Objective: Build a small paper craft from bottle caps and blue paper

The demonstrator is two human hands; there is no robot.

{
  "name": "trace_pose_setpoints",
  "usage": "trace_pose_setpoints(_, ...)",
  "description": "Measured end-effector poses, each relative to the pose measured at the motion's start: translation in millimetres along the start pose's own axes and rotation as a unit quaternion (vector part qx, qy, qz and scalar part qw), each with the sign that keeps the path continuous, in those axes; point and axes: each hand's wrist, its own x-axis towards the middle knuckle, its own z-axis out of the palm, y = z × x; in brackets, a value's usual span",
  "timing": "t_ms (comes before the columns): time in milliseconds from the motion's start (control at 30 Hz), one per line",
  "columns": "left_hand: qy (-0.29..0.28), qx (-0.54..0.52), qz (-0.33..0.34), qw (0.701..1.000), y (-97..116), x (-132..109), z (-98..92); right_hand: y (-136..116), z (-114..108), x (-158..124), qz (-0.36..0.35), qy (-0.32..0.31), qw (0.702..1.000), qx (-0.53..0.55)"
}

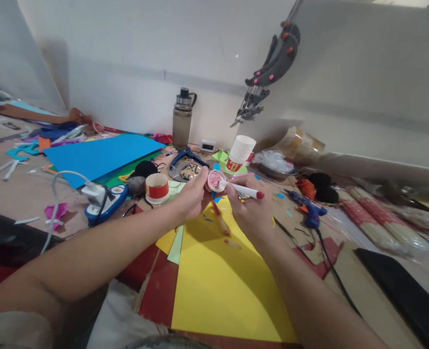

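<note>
My left hand [196, 194] is closed around a small paper cup [215, 180], whose round white-rimmed end faces me and carries pink-red scribbles. In my right hand [252, 206] is a white marker [246, 190] with a red end pointing right. Its other end meets the scribbled face of the cup. Below both hands lies a large yellow sheet [232, 286], with a red pen-like stick [221, 219] and small blue scraps near its top. A red and white paper cup [157, 188] stands left of my left hand.
A blue glue gun [311, 211] with a black cord lies at right, near a black tablet-like slab [399, 291]. Stacked paper cups [241, 149] and a water bottle [182, 121] stand behind. At left are a blue sheet [101, 155] and a power strip [107, 203].
</note>
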Motion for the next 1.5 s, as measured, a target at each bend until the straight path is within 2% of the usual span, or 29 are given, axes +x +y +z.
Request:
trace_pose_setpoints(167,-0.020,-0.004,0.009,1.000,-0.9,2.5,-2.8,-0.7,-1.2,0.5,0.007,0.019,1.000,-0.006)
trace_pose_setpoints(600,0.003,0.010,0.010,1.000,2.0,3.4,-2.6,-4.8,-1.3,-0.3,0.027,-0.011,0.999,0.027)
trace_pose_setpoints(867,-0.020,0.011,0.015,1.000,1.9,3.8,-3.3,-4.4,-4.0,1.5,0.052,-0.017,0.998,0.034)
trace_pose_setpoints(1000,-0.017,-0.004,0.009,1.000,1.0,1.8,0.0,-0.9,-3.7,2.2,0.039,0.020,0.999,-0.003)
trace_pose_setpoints(1167,-0.014,-0.012,0.003,1.000,1.6,2.4,-2.4,0.4,-3.1,0.7,0.010,0.014,1.000,0.000)
trace_pose_setpoints(1367,-0.024,0.001,0.011,1.000,1.4,1.8,-0.7,0.3,-2.3,1.1,0.013,0.019,1.000,-0.012)
trace_pose_setpoints(1500,-0.024,-0.005,0.003,1.000,-0.4,0.2,1.0,-2.1,-0.9,1.1,0.009,0.027,0.999,0.025)
